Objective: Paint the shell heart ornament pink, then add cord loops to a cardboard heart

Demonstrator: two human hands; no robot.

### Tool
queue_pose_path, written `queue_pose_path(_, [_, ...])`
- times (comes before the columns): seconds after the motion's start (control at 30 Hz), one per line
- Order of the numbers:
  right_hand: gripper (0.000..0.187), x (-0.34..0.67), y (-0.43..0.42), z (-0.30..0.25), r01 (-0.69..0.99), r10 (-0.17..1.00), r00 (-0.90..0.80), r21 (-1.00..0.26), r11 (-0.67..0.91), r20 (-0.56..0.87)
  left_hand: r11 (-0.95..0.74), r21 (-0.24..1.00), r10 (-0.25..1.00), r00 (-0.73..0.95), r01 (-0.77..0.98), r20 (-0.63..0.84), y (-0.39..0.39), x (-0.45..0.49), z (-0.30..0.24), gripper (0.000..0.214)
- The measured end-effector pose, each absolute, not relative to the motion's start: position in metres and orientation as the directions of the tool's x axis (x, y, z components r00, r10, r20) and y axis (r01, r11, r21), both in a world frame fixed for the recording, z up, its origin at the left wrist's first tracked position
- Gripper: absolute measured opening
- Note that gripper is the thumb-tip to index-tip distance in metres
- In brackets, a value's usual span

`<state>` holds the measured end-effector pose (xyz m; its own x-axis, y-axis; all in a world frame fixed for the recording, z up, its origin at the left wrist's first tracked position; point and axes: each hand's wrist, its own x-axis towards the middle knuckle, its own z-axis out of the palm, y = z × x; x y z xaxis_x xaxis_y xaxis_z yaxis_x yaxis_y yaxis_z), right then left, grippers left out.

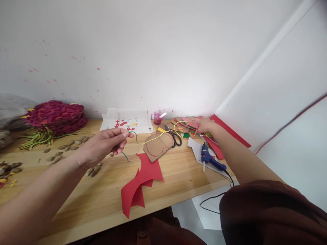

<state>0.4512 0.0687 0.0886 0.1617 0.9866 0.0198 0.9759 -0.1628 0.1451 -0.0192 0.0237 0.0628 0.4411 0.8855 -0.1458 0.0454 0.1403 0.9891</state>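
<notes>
My left hand (pixel 116 139) pinches a thin multicoloured cord (pixel 145 141) between thumb and fingertips, above the wooden table. A green end hangs below the fingers. From there the cord turns yellow and pink, running rightward in loose loops to my right hand (pixel 205 125). That hand reaches to the back right, its fingers closed on the looped cord; the fingertips are small and partly hidden. Under the cord lies a piece of cardboard (pixel 157 144) with a red outline drawn on it. Black-handled scissors (pixel 176 139) rest beside it.
A blue glue gun (pixel 212 159) lies on white paper at right, its cable trailing over the edge. Red paper scraps (pixel 139 185) are in front. Behind stand a cup of red paint (pixel 157 117) and paper with stars (pixel 127 117). Purple-red stacked pieces (pixel 56 117) and nutshells (pixel 74 144) lie left.
</notes>
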Motion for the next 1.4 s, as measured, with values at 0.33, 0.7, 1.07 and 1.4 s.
queue_pose_path(0.33, [0.010,0.445,0.070,0.081,0.960,0.962,0.273,0.063,-0.272,-0.004,0.194,0.981,0.871,0.463,-0.018,-0.164,0.016,-0.011,0.055,0.042])
queue_pose_path(0.7, [0.025,0.474,0.062,0.154,0.838,0.815,0.529,0.005,-0.545,0.237,0.238,0.967,0.863,0.476,-0.087,-0.170,0.016,-0.006,0.060,0.037])
queue_pose_path(1.07, [0.042,0.426,0.046,0.122,0.882,0.873,0.460,0.035,-0.470,0.161,0.306,0.947,0.813,0.545,-0.099,-0.206,0.013,0.024,0.041,0.044])
queue_pose_path(1.4, [0.066,0.243,-0.009,0.082,0.546,0.885,-0.463,-0.771,0.326,0.046,0.217,0.975,0.769,0.624,-0.052,-0.138,0.011,0.014,0.034,0.036])
